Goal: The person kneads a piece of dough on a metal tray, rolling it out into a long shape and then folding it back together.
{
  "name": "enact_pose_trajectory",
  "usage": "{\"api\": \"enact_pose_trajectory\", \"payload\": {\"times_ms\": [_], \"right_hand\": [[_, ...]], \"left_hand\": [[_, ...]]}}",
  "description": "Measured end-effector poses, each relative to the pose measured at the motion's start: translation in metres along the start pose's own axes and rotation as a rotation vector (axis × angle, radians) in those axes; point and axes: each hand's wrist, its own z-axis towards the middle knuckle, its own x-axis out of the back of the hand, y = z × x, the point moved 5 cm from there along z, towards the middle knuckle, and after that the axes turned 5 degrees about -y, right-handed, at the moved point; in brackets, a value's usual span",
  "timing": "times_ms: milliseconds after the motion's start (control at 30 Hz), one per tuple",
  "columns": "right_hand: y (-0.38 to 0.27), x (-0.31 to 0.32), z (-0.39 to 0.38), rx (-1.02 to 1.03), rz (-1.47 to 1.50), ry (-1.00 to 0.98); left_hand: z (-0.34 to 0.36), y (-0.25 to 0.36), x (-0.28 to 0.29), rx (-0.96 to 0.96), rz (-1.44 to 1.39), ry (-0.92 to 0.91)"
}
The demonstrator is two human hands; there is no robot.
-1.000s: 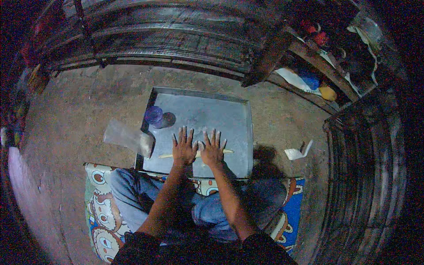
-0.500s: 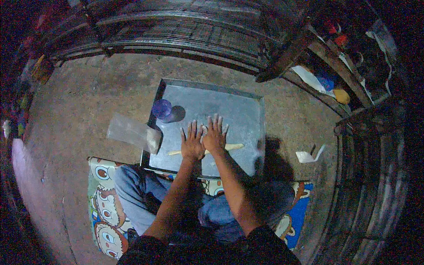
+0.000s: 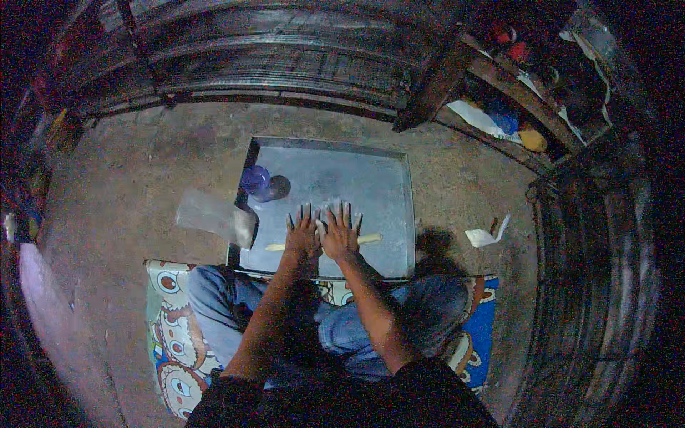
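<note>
A long, thin strip of pale dough (image 3: 369, 239) lies crosswise in a shallow metal tray (image 3: 412, 207) in front of my crossed legs. My left hand (image 3: 302, 237) and my right hand (image 3: 340, 234) lie side by side on its middle, palms down, fingers stretched out and pointing away from me. Their thumbs are close together. Both ends of the strip stick out beyond the hands; its middle is hidden beneath them. Pale powder whitens the fingertips. A purple see-through cup (image 3: 255, 180) stands at the tray's left side, apart from my hands.
A clear plastic bag (image 3: 203, 214) with something whitish inside rests over the tray's left edge. Right of the tray, a small white piece (image 3: 482, 237) lies on the concrete floor. I sit on a cartoon-patterned mat (image 3: 171, 335). Wooden shelving (image 3: 492, 128) stands at the far right.
Both hands have slid a little toward me over the dough, still flat and side by side. The whole view has shifted slightly; the cup and bag keep their places by the tray.
</note>
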Motion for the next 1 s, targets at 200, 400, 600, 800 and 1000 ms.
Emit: {"api": "enact_pose_trajectory", "payload": {"times_ms": [200, 400, 600, 800, 1000], "right_hand": [[0.003, -0.001, -0.020, 0.075, -0.001, -0.070], [0.012, 0.002, -0.032, 0.267, 0.095, -0.385], [0.021, 0.002, -0.050, 0.550, -0.005, -0.425], [0.009, 0.019, -0.047, 0.435, 0.188, -0.293], [0.012, 0.038, -0.027, 0.417, 0.361, -0.226]], "left_hand": [[-0.040, 0.009, 0.004, -0.129, -0.117, -0.089], [-0.071, 0.018, 0.036, -0.165, -0.293, -0.076], [-0.075, 0.026, 0.037, -0.130, -0.150, -0.071], [-0.083, 0.027, 0.055, 0.014, -0.271, 0.101], [-0.085, 0.007, 0.086, -0.116, -0.829, -0.008]]}}
